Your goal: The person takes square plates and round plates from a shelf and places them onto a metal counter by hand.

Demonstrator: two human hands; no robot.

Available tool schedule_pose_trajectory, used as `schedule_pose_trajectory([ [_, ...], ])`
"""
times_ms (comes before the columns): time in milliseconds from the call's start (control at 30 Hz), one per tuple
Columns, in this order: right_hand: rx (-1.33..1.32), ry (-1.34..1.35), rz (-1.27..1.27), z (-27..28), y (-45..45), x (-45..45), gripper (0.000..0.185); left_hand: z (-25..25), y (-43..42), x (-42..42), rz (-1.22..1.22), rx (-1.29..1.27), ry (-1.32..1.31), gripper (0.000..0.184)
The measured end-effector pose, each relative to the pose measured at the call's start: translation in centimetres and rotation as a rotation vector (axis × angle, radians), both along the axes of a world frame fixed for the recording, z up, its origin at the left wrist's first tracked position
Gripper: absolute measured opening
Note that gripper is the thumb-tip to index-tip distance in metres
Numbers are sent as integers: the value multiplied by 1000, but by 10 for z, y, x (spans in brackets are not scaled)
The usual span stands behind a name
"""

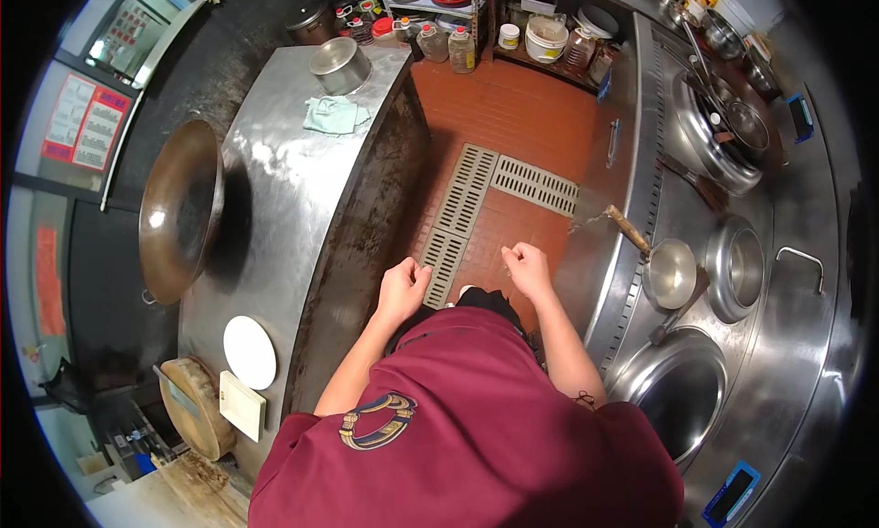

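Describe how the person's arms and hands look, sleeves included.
The left hand and right hand are bare: no gloves or watch visible. The maroon shirt has short sleeves. A small dark cord or marking, unclear which, shows near the right sleeve.

No word, brand or number can be read. On the pale-framed partition (pixel 64 187) beyond the left edge of the steel counter (pixel 261 272), a red-and-white notice (pixel 87 120) bears lines of print too small to make out; the emblem (pixel 378 422) on the maroon shirt (pixel 513 418) shows no legible lettering either.
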State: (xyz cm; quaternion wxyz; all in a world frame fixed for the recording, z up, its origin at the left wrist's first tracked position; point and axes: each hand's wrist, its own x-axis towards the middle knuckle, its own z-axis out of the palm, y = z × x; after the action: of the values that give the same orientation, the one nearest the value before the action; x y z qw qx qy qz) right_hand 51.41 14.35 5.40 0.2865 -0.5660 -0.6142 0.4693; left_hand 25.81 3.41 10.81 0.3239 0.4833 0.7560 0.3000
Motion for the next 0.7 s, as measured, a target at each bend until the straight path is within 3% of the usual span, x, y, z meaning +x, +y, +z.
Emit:
schedule_pose_trajectory([
  [367, -48, -21, -52, -27, 14, -6, 35, -8, 20, -23, -29, -28, 11, 35],
  [700, -76, -165, -241, 2, 47, -26, 35, -17, 140, -70, -228, 6, -130, 33],
])
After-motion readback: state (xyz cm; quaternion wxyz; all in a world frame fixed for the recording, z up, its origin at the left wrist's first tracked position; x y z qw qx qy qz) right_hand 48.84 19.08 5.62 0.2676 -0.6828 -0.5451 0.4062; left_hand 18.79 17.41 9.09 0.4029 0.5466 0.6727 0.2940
